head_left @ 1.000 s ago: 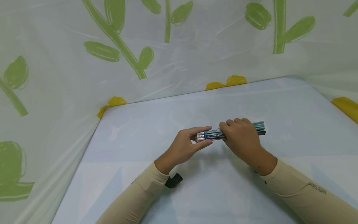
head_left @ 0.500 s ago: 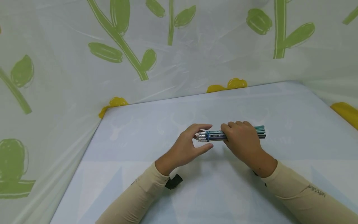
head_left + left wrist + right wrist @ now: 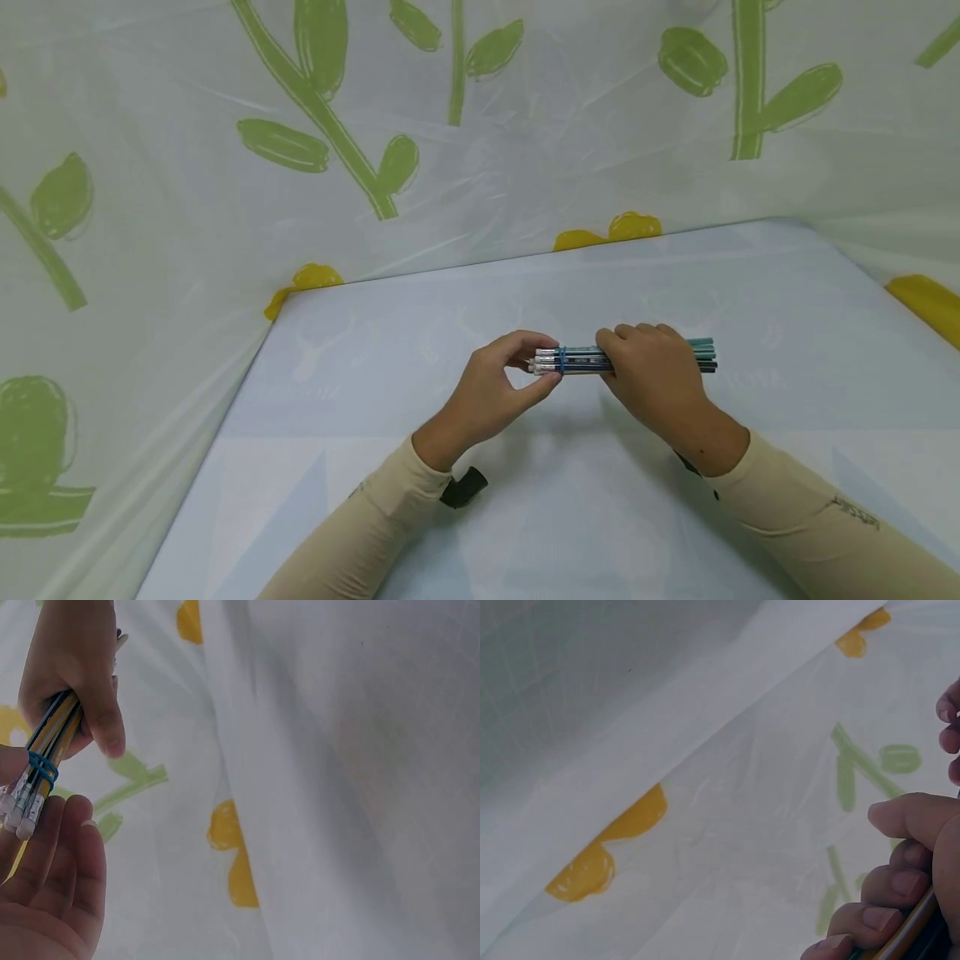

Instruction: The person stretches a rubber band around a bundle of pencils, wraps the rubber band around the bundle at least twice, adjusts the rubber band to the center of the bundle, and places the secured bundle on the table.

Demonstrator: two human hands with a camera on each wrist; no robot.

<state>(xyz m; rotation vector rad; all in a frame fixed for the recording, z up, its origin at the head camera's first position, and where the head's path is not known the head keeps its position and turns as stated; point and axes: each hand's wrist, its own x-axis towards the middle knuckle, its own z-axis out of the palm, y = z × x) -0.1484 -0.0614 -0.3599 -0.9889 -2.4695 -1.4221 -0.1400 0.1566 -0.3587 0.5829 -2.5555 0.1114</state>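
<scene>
A bundle of pencils (image 3: 585, 362) lies crosswise in my hands above the table, in teal, dark blue and other colours. My right hand (image 3: 654, 371) grips it round the middle, fingers wrapped over it; the far ends stick out to the right. A blue rubber band (image 3: 43, 769) circles the pencils near their white eraser ends. Thumb and fingertips of my left hand (image 3: 489, 390) pinch the bundle from both sides at that band. In the left wrist view the erasers (image 3: 22, 817) point toward the left palm. The right wrist view shows curled right fingers (image 3: 881, 915) around the pencils.
Beneath the hands is a table (image 3: 420, 333) with a pale blue and white cover. A white sheet (image 3: 540, 158) with green leaf prints and yellow shapes rises behind it. A small black object (image 3: 463, 487) shows at the left wrist.
The left thumb and fingers have spread away from the band, then closed in on it again. The right hand keeps its grip on the pencils, with little movement.
</scene>
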